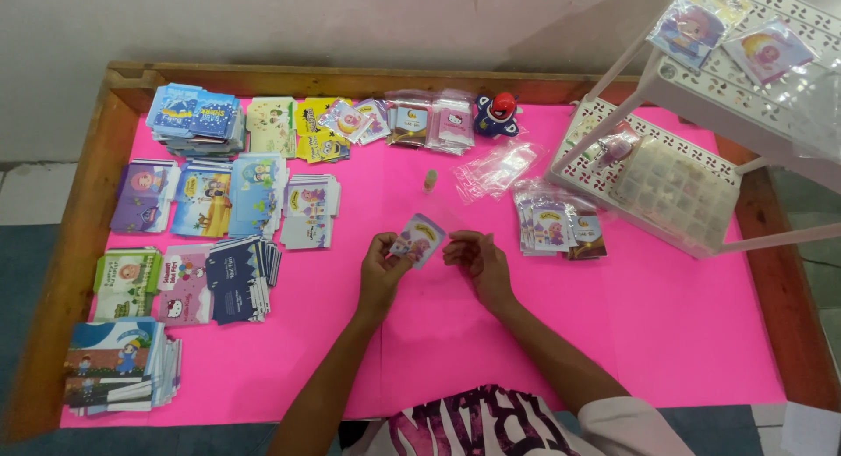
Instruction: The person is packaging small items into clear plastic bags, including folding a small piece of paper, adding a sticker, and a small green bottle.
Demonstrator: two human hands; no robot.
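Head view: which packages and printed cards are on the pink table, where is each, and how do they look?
Small card: held by left hand and right hand, purple-white.
Flat box stacks: table's left, blue, purple, green.
Clear bags: centre back, transparent.
Sleeved cards: right of hands, purple.

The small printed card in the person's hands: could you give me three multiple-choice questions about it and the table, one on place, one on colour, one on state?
1. Where do the stacks of flat printed boxes lie?
A. left part of the table
B. on the white rack
C. on the floor

2. What colour is the table cover?
A. green
B. pink
C. white

3. How is the small card held?
A. lying untouched
B. in one hand only
C. between both hands

Answers: 1 A, the stacks fill the left side; 2 B, the sheet is bright pink; 3 C, the left hand and the right hand both meet at its edges.
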